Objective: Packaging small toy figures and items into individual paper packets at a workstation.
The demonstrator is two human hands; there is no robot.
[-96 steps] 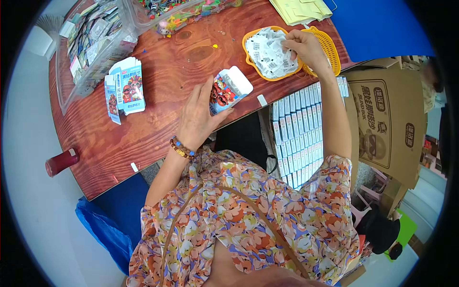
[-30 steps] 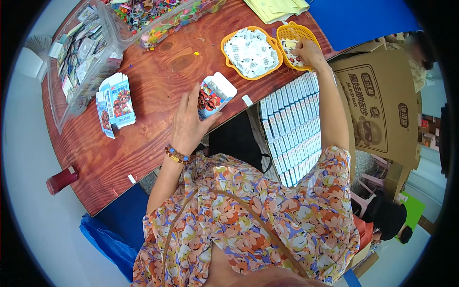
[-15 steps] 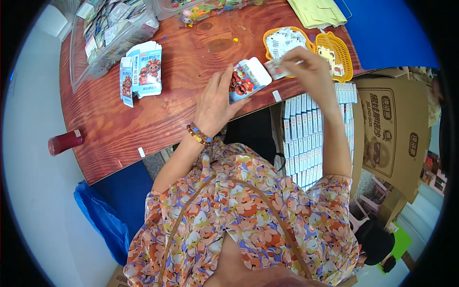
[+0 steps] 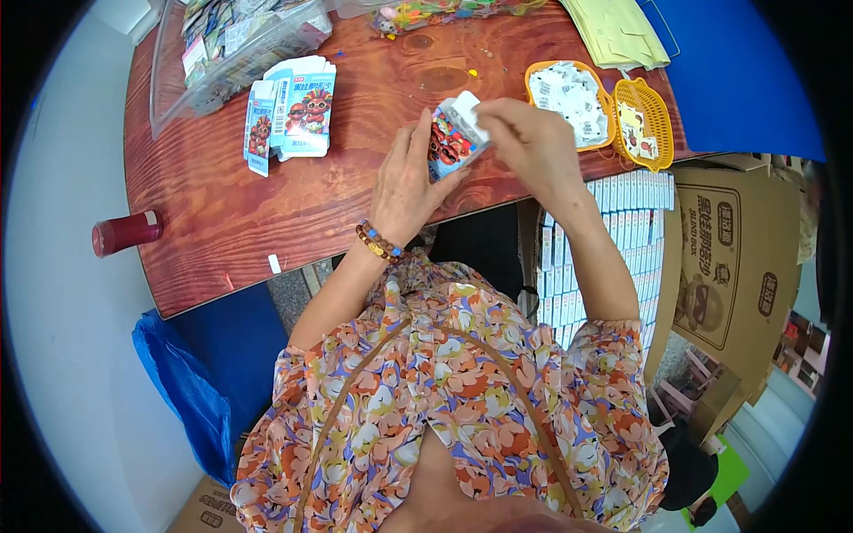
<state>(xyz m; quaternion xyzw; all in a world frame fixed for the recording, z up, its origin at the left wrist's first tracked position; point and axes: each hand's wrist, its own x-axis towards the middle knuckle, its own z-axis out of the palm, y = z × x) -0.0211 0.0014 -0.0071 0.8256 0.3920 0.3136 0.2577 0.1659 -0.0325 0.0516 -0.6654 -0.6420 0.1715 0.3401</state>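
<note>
"Where's the small box [image 4: 450,149]?"
"Twelve o'clock, the left hand [image 4: 402,185] curled around it."
"And the right hand [image 4: 540,151]?"
"By its white flap [image 4: 463,105], fingers bent; whether they grip anything, I can't tell."

My worktop [image 4: 209,200]: red-brown, wood-grained. Left: clear bin [image 4: 210,94] of packets; blue printed cartons [image 4: 306,111] near it. Far side: second clear bin [image 4: 462,12], small colourful pieces. Right: orange basket [image 4: 611,115], white packets [image 4: 569,99] inside; yellow basket [image 4: 664,133] just beside, holding cards [image 4: 633,120]; pale yellow papers [image 4: 617,34] behind both. White slip [image 4: 274,264] at my front edge.
</note>
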